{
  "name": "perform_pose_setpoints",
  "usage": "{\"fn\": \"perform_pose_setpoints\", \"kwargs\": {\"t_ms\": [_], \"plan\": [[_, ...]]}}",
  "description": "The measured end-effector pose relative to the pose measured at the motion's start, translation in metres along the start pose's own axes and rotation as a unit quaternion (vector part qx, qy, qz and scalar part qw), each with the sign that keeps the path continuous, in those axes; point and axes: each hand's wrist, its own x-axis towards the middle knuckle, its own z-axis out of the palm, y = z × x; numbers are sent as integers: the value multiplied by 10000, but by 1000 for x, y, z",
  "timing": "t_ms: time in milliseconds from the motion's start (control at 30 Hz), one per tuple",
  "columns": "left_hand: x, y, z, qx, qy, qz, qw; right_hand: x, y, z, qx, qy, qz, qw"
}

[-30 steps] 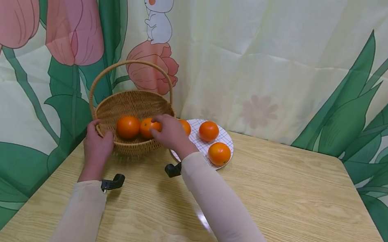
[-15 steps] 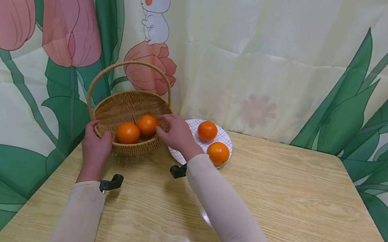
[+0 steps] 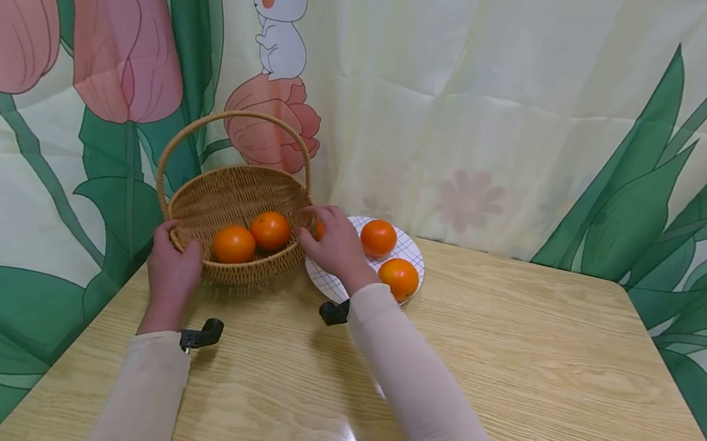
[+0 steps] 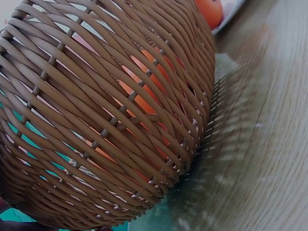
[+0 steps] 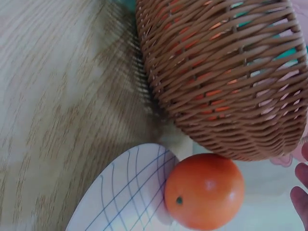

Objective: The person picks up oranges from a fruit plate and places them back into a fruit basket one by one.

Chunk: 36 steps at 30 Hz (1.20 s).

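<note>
Near the back left of the table, a wicker basket (image 3: 244, 275) with a tall hoop handle holds two oranges, one front left (image 3: 234, 244) and the other behind it (image 3: 270, 231). My left hand (image 3: 173, 272) grips the basket's left front rim, thumb on the near side. Over the basket's right rim, my right hand (image 3: 336, 247) has loosely bent fingers with nothing between them. A third orange (image 5: 204, 192) lies just below it on the plate's edge, mostly hidden by the hand in the head view. The basket's weave (image 4: 110, 110) fills the left wrist view.
Right of the basket, a white plate (image 3: 326, 282) with blue crossed lines also carries a rear orange (image 3: 379, 238) and a front orange (image 3: 398, 279). A printed curtain (image 3: 476, 117) hangs right behind the wooden table (image 3: 510, 363).
My right hand has let go of the second orange, which now rests in the basket, and has drawn back rightward over the rim toward the plate. The left hand keeps its grip.
</note>
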Motion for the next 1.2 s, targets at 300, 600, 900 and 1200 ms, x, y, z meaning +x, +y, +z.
{"fn": "perform_pose_setpoints", "kwargs": {"t_ms": [300,600,900,1200], "plan": [[4,-1,0,24,52,35,10000,3,15,4,98,146,201,9996],[6,-3,1,119,91,42,9999,1,25,9,234,-16,443,9987],[8,-2,2,169,135,96,9997,2,38,18,69,-144,691,9975],[8,-3,0,218,14,9,9998,3,46,25,70,-347,918,9951]]}}
